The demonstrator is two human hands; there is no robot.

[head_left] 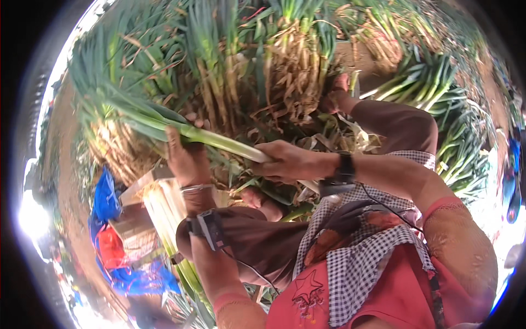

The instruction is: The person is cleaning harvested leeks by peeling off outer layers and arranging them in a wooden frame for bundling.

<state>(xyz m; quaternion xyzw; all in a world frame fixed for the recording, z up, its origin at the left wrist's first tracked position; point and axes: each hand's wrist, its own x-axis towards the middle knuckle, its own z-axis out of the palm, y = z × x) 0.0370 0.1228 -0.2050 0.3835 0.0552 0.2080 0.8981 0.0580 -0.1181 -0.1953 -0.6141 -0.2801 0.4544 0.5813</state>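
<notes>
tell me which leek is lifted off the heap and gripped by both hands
The long leek lying crosswise in front, left hand and right hand closed around its pale stalk; the others sit in the heap behind.

Heaped leeks point(235, 66) with tangled roots wall off everything ahead, just beyond the left hand point(186, 159) and right hand point(285, 162). A crate of trimmed stalks point(164, 203) crowds the left side. Bent knees point(394, 126) block the right; only a narrow gap stays between them.

Blue plastic bag point(107, 200) left of left hand point(186, 159), a red bag point(111, 247) just below it, more blue point(137, 279) lower. No labels, signs, screens.
</notes>
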